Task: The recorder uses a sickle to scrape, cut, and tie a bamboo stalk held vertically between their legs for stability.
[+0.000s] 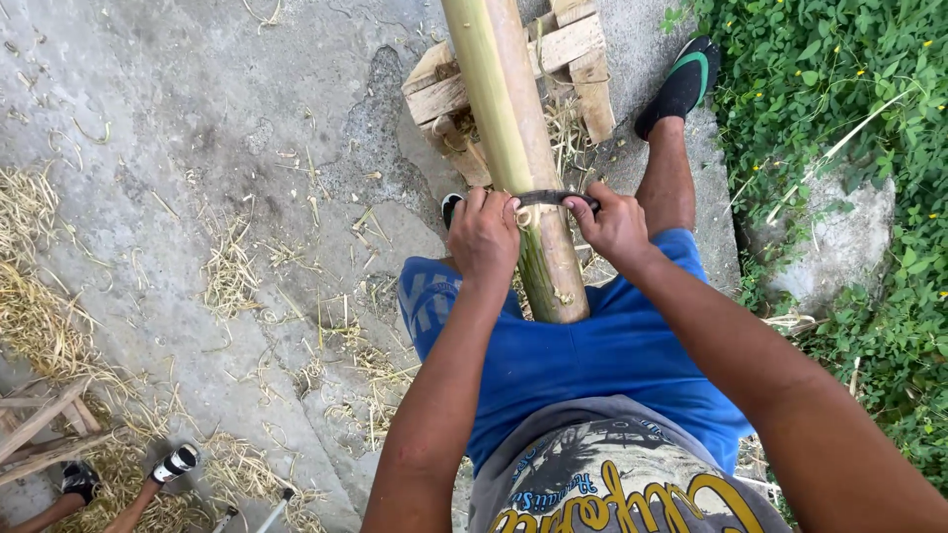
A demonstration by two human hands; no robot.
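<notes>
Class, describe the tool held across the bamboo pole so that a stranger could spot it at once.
Find the thick yellow-green bamboo pole resting on the wooden pallet. Across it lies a dark curved metal blade, gripped at each end by the left hand and right hand; nothing else there is dark metal.

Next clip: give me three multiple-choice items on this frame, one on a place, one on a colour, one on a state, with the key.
1. Where does the far end of the bamboo pole rest?
A. on a wooden stand
B. in the plants
C. on a rock

2. What colour are the shorts?
A. red
B. blue
C. white

3. How is the curved blade held?
A. by one hand
B. lying loose on the ground
C. by both hands, across the pole

Key: 1 A, the pole lies on the wooden stand. 2 B, they show blue. 3 C, left hand and right hand each grip an end.
</notes>
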